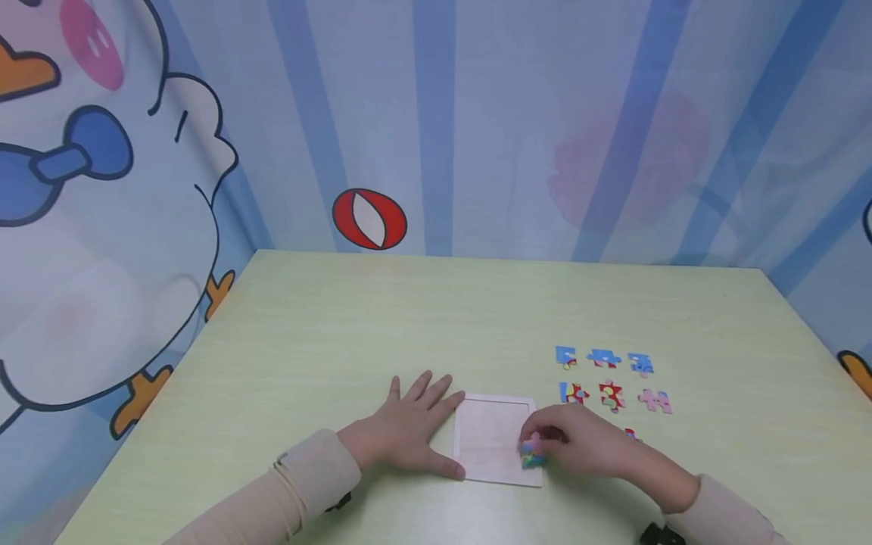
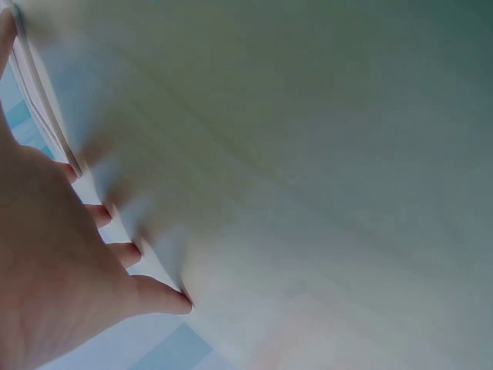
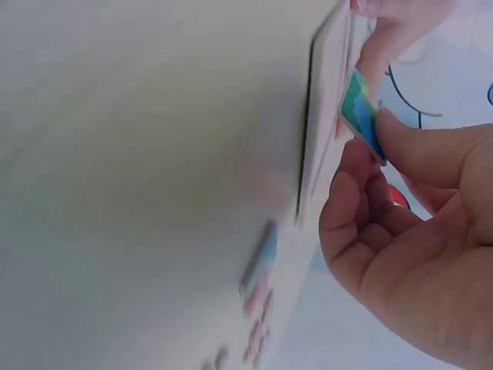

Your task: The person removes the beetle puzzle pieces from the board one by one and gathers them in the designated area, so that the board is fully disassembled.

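Note:
A puzzle piece (image 1: 533, 453) in blue, green and pink is pinched between the thumb and fingers of my right hand (image 1: 586, 440), over the right side of a shallow wooden puzzle frame (image 1: 492, 439). In the right wrist view the same piece (image 3: 362, 116) tilts above the frame's edge (image 3: 323, 108). My left hand (image 1: 412, 428) lies spread on the table, its thumb and index finger touching the frame's left edge. In the left wrist view that hand (image 2: 62, 254) shows straight, spread fingers. The frame's inside shows bare wood.
Right of the frame lie loose puzzle pieces in rows, among them a blue piece (image 1: 603, 358), a red one (image 1: 611, 395) and a pink one (image 1: 655, 400). Another piece (image 1: 632, 434) is partly hidden behind my right hand. A patterned curtain stands behind the pale table (image 1: 341, 325).

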Motion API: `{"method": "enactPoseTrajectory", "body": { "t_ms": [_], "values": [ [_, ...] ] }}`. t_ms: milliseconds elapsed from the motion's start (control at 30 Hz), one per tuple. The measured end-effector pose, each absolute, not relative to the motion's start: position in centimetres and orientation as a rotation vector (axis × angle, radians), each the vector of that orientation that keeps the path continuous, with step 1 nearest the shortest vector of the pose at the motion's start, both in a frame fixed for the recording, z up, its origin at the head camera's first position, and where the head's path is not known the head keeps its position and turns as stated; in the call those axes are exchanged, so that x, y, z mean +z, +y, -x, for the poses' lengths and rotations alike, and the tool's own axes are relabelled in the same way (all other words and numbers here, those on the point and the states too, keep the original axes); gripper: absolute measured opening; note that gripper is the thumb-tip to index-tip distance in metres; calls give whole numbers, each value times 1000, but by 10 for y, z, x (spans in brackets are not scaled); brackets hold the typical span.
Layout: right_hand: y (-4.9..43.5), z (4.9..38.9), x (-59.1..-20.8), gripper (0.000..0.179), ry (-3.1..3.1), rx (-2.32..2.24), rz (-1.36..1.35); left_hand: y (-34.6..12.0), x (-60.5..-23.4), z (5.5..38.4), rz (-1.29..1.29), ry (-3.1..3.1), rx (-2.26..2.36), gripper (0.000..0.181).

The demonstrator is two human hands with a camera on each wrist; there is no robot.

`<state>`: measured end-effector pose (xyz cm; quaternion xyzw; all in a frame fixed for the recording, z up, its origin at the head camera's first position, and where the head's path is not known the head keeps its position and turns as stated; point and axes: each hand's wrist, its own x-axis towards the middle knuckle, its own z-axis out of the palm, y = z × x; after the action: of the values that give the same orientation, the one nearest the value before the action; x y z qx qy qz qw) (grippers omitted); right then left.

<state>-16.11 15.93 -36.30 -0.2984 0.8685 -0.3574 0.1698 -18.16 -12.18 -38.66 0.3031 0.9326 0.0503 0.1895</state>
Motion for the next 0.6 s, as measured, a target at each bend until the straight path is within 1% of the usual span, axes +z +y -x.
{"method": "enactPoseTrajectory", "body": {
  "t_ms": [233, 600],
  "values": [
    [187, 158, -353, 6, 2525, -1026, 828, -122, -386, 182, -848, 2618, 150, 105],
    [244, 156, -341, 10, 2664, -910, 690, -123, -387, 182, -857, 2614, 161, 106]
  ]
}}
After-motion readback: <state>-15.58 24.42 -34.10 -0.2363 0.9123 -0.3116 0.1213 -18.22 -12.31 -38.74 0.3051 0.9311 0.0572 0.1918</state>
